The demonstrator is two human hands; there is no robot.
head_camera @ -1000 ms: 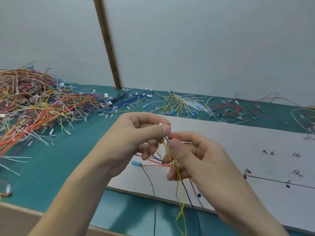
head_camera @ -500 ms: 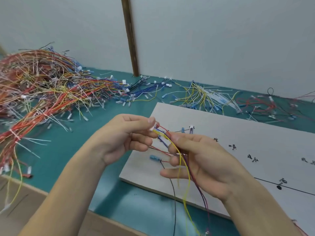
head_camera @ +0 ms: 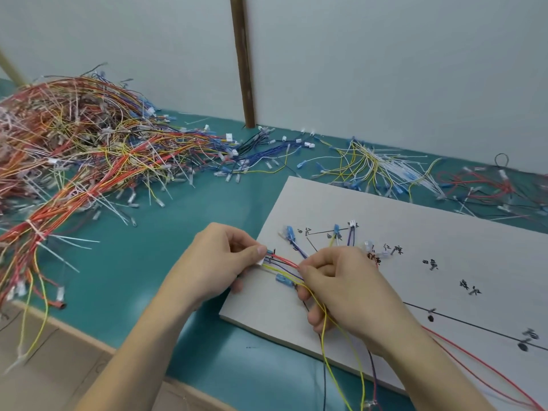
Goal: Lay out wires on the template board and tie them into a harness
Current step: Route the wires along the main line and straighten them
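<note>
Thin, limp wires [head_camera: 283, 264] over template board [head_camera: 444, 262] left end, pinched taut between left hand [head_camera: 218, 264] at white connector and right hand [head_camera: 341, 289]; light, tangle-prone, best gripped near connectors.

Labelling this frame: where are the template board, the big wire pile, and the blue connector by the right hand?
template board [head_camera: 444, 262], head view, bare face.
wire pile [head_camera: 89, 149], head view, middle.
blue connector [head_camera: 284, 280], head view, body.
</note>
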